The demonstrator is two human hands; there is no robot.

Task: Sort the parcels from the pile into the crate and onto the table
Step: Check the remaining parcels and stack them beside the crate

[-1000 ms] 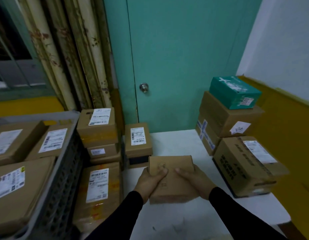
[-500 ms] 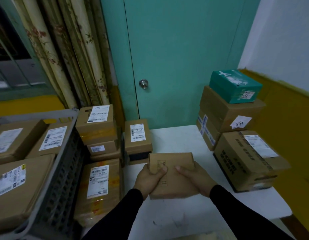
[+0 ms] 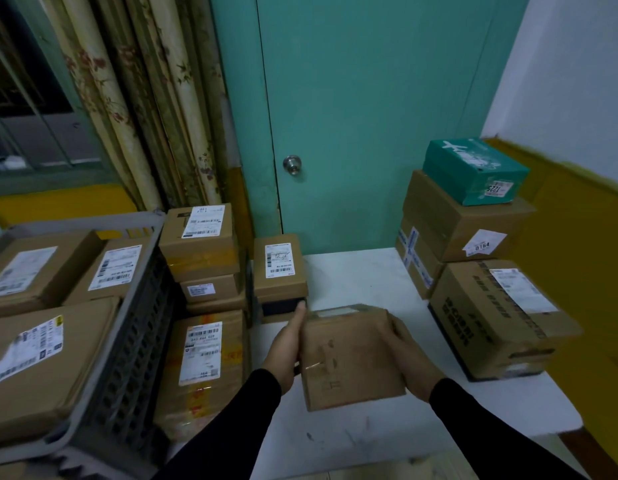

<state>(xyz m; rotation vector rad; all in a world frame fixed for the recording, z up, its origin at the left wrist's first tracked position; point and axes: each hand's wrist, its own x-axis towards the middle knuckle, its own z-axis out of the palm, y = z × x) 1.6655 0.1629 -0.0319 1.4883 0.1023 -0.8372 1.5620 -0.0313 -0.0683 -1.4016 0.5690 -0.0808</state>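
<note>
Head view. At lower centre of the frame a small brown cardboard parcel point(image 3: 349, 355) is held between two hands above the white table point(image 3: 366, 271); whether its underside touches the tabletop cannot be told. The left hand point(image 3: 287, 344) lies flat along the parcel's left side with fingers extended, while the right hand point(image 3: 409, 355) wraps the right edge, its fingertips hidden behind the box. The parcel's upper face is plain, creased cardboard with faint dark printed marks too blurred to read; a pale strip, probably tape or a label, shows along its far edge. The grey crate point(image 3: 127, 358), at left of the frame, is cut off by the left edge and holds labelled brown parcels. Between crate and table stands the pile point(image 3: 203, 271) of labelled boxes, its base hidden. At right, stacked cartons point(image 3: 474, 230) carry a green box point(image 3: 474, 171).
</note>
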